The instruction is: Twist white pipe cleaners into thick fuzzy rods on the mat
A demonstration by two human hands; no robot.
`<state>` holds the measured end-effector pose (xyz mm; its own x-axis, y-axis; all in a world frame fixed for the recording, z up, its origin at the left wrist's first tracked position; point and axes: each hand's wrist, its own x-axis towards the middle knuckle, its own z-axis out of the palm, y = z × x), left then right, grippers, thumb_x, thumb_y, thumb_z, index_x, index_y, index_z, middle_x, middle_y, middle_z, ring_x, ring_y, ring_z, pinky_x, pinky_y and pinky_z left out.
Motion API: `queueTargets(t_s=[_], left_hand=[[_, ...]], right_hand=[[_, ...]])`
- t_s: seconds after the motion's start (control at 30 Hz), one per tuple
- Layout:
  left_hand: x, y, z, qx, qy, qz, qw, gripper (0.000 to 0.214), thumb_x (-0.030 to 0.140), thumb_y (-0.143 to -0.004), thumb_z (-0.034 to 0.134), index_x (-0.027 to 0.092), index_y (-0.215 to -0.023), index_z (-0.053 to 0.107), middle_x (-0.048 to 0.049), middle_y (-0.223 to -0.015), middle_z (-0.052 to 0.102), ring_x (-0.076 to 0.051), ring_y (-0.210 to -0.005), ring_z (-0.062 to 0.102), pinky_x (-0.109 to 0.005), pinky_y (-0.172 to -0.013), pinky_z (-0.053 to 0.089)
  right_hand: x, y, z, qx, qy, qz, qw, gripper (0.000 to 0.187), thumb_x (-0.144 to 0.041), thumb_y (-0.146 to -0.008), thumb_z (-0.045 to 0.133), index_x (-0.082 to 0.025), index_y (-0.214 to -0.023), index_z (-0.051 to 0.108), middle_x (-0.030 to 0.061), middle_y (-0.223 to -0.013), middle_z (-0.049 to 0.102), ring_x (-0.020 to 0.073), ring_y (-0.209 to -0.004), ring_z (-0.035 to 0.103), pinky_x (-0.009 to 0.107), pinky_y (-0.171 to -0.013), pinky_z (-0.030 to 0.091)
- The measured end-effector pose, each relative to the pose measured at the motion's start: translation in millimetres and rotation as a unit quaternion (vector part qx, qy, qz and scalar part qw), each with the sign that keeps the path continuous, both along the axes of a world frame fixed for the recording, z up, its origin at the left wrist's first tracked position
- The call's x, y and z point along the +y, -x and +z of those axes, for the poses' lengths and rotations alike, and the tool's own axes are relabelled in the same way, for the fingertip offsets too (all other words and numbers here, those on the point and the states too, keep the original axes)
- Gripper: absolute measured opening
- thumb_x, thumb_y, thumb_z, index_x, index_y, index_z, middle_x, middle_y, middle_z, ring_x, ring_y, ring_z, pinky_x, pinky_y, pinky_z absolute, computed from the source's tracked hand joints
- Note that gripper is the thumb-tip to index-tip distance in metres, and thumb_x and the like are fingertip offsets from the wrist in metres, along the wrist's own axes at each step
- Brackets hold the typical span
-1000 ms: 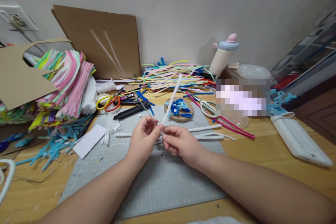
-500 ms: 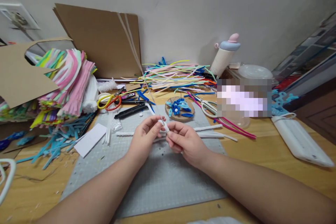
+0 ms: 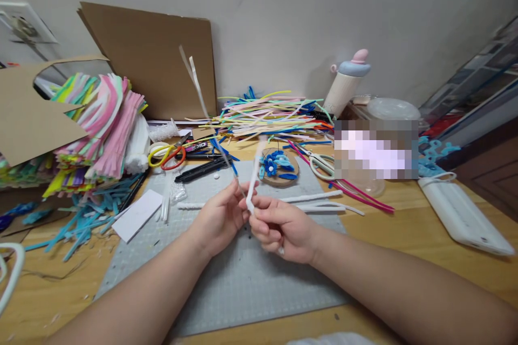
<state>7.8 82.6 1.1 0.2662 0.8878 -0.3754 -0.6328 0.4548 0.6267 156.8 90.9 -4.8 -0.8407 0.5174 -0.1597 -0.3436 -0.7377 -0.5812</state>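
Observation:
Both hands meet over the middle of the grey cutting mat. My right hand (image 3: 283, 226) is closed, thumb and fingers pinching a white pipe cleaner (image 3: 251, 194) whose upper part is blurred by motion. A small white tip shows below the curled fingers. My left hand (image 3: 220, 221) sits right beside it, fingers bent and closed around the lower part of long, thin pale strands (image 3: 198, 86) that rise up and to the left. Where the strands join the white pipe cleaner is hidden by the fingers. More white pipe cleaners (image 3: 319, 208) lie on the mat behind the hands.
Blue flower pieces rest on a round wooden disc (image 3: 281, 180). Beyond are a pile of coloured pipe cleaners (image 3: 267, 118), orange-yellow scissors (image 3: 174, 156), pale-handled scissors (image 3: 321, 166) and a black tool (image 3: 202, 170). Bundled pipe cleaners (image 3: 117, 118) stand left, a white power bank (image 3: 465, 218) right.
The white pipe cleaner, bent leftward before, now points upward from my right hand. My left fingers have shifted slightly left and down, and the long strands have swung.

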Motion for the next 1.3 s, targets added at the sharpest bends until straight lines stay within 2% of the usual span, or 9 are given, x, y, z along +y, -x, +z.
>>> queueTargets(t_s=[0.1, 0.17, 0.4, 0.5, 0.63, 0.77, 0.93, 1.1, 1.3], left_hand=[[-3.7, 0.3, 1.7, 0.006, -0.031, -0.049, 0.998, 0.029, 0.039, -0.07, 0.067, 0.012, -0.08, 0.066, -0.0012, -0.068, 0.059, -0.008, -0.057, 0.054, -0.019, -0.055, 0.045], [-4.3, 0.5, 1.0, 0.015, -0.062, -0.037, 0.997, 0.024, 0.035, -0.069, 0.07, 0.012, -0.072, 0.064, 0.0026, -0.059, 0.054, -0.003, -0.045, 0.045, -0.016, -0.05, 0.04], [1.8, -1.0, -2.6, 0.061, -0.086, 0.044, 0.993, 0.026, 0.036, -0.067, 0.072, 0.012, -0.072, 0.065, 0.001, -0.053, 0.058, -0.007, -0.05, 0.051, -0.017, -0.052, 0.041], [2.9, -1.8, -4.3, 0.083, -0.122, 0.079, 0.986, 0.02, 0.029, -0.066, 0.073, 0.012, -0.075, 0.066, -0.0021, -0.065, 0.065, -0.009, -0.061, 0.057, -0.02, -0.062, 0.045], [0.8, -1.9, -6.1, 0.218, -0.185, 0.115, 0.951, 0.018, 0.024, -0.067, 0.072, 0.015, -0.081, 0.067, -0.0042, -0.079, 0.069, -0.015, -0.075, 0.061, -0.026, -0.074, 0.045], [-2.0, -3.0, -4.2, 0.351, -0.24, 0.142, 0.894, 0.012, 0.026, -0.071, 0.068, 0.016, -0.077, 0.068, -0.0049, -0.088, 0.068, -0.017, -0.082, 0.061, -0.027, -0.077, 0.044], [-1.3, -1.9, -5.5, 0.378, -0.301, 0.141, 0.864, 0.006, 0.022, -0.072, 0.066, 0.017, -0.07, 0.064, -0.0016, -0.078, 0.062, -0.014, -0.077, 0.057, -0.026, -0.073, 0.043], [-1.0, -0.5, -10.0, 0.373, -0.283, 0.111, 0.877, 0.015, 0.023, -0.07, 0.067, 0.017, -0.07, 0.054, 0.0032, -0.066, 0.052, -0.009, -0.063, 0.049, -0.021, -0.061, 0.039], [-1.6, -6.7, -6.9, 0.326, -0.208, 0.115, 0.915, 0.027, 0.027, -0.066, 0.069, 0.019, -0.078, 0.046, 0.0065, -0.064, 0.046, -0.006, -0.053, 0.043, -0.018, -0.05, 0.036]], right_hand=[[-3.5, -1.3, 0.6, 0.018, 0.03, 0.107, 0.994, 0.016, -0.018, -0.083, 0.054, -0.02, -0.099, 0.057, -0.0062, -0.055, 0.044, 0.0022, -0.038, 0.02, 0.014, -0.036, 0.012], [-4.8, -1.8, 0.6, 0.027, 0.015, 0.114, 0.993, 0.015, -0.017, -0.084, 0.052, -0.018, -0.098, 0.058, -0.0056, -0.055, 0.045, 0.0025, -0.038, 0.02, 0.014, -0.036, 0.014], [-3.3, -0.8, 1.6, 0.021, -0.068, -0.057, 0.996, 0.006, -0.02, -0.083, 0.055, -0.018, -0.089, 0.055, -0.0058, -0.054, 0.046, 0.0025, -0.038, 0.023, 0.015, -0.036, 0.015], [-0.3, 0.3, 0.5, 0.004, -0.068, -0.124, 0.99, 0.006, -0.019, -0.083, 0.055, -0.018, -0.088, 0.053, -0.0059, -0.055, 0.047, 0.0024, -0.038, 0.025, 0.015, -0.037, 0.015], [4.1, 1.9, -2.6, -0.031, -0.059, -0.196, 0.978, 0.011, -0.017, -0.08, 0.057, -0.019, -0.09, 0.051, -0.0065, -0.054, 0.047, 0.0024, -0.039, 0.026, 0.015, -0.037, 0.015], [5.7, 3.0, -4.5, -0.057, -0.07, -0.221, 0.971, 0.02, -0.019, -0.079, 0.059, -0.021, -0.097, 0.051, -0.0072, -0.055, 0.048, 0.0024, -0.038, 0.026, 0.015, -0.037, 0.016], [4.8, 4.9, -8.4, -0.108, -0.093, -0.21, 0.967, 0.022, -0.024, -0.076, 0.062, -0.02, -0.096, 0.053, -0.0072, -0.053, 0.048, 0.0024, -0.037, 0.026, 0.016, -0.037, 0.016], [0.1, 7.7, -8.6, -0.175, -0.136, -0.192, 0.956, 0.026, -0.03, -0.075, 0.063, -0.02, -0.097, 0.054, -0.0074, -0.052, 0.048, 0.0028, -0.036, 0.028, 0.016, -0.036, 0.015], [-4.2, 8.1, -6.7, -0.229, -0.293, -0.189, 0.909, 0.013, -0.026, -0.078, 0.056, -0.016, -0.085, 0.058, -0.0049, -0.055, 0.047, 0.0059, -0.046, 0.038, 0.019, -0.042, 0.027]])
